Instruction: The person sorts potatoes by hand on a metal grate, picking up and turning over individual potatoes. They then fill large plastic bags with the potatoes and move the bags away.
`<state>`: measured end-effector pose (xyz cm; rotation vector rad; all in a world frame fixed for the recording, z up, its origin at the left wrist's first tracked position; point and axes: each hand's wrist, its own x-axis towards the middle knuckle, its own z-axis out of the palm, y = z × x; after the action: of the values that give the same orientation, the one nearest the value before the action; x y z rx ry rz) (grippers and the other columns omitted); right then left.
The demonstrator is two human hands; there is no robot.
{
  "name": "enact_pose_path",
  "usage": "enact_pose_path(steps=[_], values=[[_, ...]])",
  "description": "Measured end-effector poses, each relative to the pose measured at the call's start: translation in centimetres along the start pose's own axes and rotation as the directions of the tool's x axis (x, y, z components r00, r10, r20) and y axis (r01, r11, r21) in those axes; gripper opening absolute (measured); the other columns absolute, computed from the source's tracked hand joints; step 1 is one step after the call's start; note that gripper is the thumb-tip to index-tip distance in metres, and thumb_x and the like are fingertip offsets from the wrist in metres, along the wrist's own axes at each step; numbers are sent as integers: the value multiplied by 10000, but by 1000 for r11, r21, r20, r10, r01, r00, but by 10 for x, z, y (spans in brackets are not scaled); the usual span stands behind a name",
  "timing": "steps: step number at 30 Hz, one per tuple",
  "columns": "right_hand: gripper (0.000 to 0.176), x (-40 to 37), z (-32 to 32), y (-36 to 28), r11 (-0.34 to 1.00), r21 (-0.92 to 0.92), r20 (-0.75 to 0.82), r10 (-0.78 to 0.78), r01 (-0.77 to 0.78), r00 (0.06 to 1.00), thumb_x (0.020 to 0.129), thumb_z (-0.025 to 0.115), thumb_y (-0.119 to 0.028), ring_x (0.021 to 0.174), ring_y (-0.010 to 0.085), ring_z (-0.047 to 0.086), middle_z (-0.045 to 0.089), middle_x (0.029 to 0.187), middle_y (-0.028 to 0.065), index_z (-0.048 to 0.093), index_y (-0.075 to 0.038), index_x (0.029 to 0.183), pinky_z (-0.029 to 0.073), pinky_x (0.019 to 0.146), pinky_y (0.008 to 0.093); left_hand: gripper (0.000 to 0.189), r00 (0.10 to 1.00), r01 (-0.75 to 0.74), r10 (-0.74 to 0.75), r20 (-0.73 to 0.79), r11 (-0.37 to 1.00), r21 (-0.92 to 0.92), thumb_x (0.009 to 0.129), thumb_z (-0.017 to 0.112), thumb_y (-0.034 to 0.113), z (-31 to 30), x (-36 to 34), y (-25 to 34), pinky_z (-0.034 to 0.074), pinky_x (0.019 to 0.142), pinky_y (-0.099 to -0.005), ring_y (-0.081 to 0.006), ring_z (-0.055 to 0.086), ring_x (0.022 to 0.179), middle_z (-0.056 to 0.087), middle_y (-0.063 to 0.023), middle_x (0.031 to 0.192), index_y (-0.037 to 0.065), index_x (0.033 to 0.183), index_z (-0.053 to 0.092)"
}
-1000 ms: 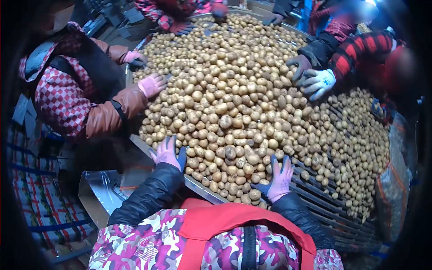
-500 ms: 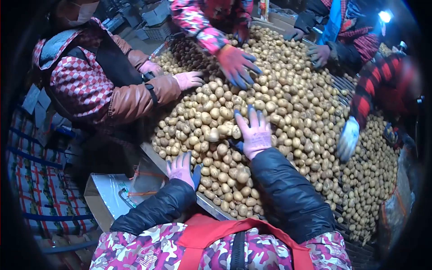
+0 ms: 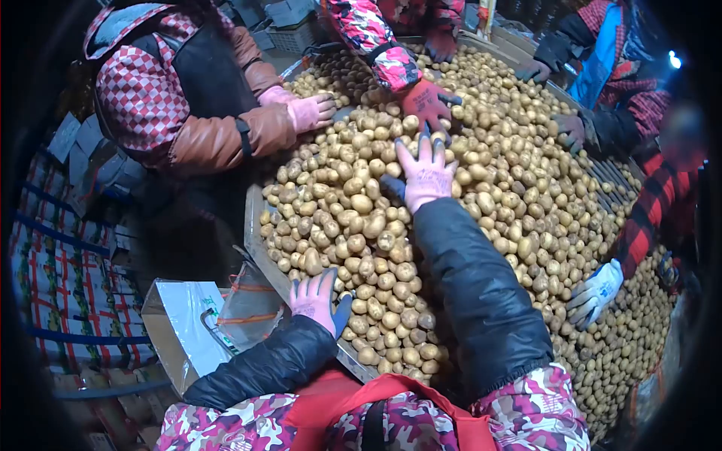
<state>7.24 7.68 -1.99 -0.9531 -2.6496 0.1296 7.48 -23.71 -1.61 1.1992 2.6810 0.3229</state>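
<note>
A broad heap of small brown potatoes [image 3: 383, 240] lies on the sorting table. My left hand [image 3: 317, 301], in a pink glove with dark fingertips, rests spread at the table's near left edge, beside the potatoes. Stretched far forward over the heap, my right hand [image 3: 427, 173] lies palm down on potatoes with its fingers apart, its thumb out to the left. Just beyond its fingertips is a co-worker's red-gloved hand [image 3: 430, 104]. Neither of my hands grasps a potato that shows.
Co-workers' gloved hands reach in at the left [image 3: 310, 113], upper right [image 3: 569, 132] and right [image 3: 596, 293]. The table's metal rim [image 3: 263, 244] runs along the near left. Beside it stands an open cardboard box [image 3: 167, 323]. Slats [image 3: 611, 180] show at the right.
My right hand has reached farther forward over the heap, close to the red-gloved hand. My left hand remains at the edge. The white-gloved hand at the right is lower, and the view has shifted.
</note>
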Motion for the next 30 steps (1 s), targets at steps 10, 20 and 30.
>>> enact_pose_path(steps=[10, 20, 30], values=[[801, 96, 34, 60, 929, 357, 350, -31, -103, 936, 854, 706, -546, 1501, 346, 247, 279, 1624, 145, 353, -336, 1542, 269, 1196, 499, 618, 994, -31, 27, -107, 999, -37, 846, 699, 362, 5, 0, -7, 283, 1143, -556, -356, 475, 1292, 566, -150, 1346, 107, 1383, 528], [699, -128, -87, 15, 819, 479, 64, -392, 316, 918, 827, 739, -401, 1276, 450, 475, 477, 1406, 274, 506, -86, 1406, 401, 1066, 505, 609, 989, -47, 41, -141, 998, -39, 835, 708, 363, 9, -3, -10, 291, 1139, -534, -342, 485, 1281, 572, -141, 1342, 120, 1367, 540], [539, -158, -59, -22, 784, 332, 169, -597, 525, 784, 858, 685, -396, 1347, 461, 381, 481, 1427, 145, 568, -159, 1329, 320, 1079, 651, 595, 986, -39, 33, -162, 999, -36, 847, 677, 338, 19, -4, -14, 286, 1138, -549, -347, 481, 1277, 575, -147, 1340, 88, 1371, 545]])
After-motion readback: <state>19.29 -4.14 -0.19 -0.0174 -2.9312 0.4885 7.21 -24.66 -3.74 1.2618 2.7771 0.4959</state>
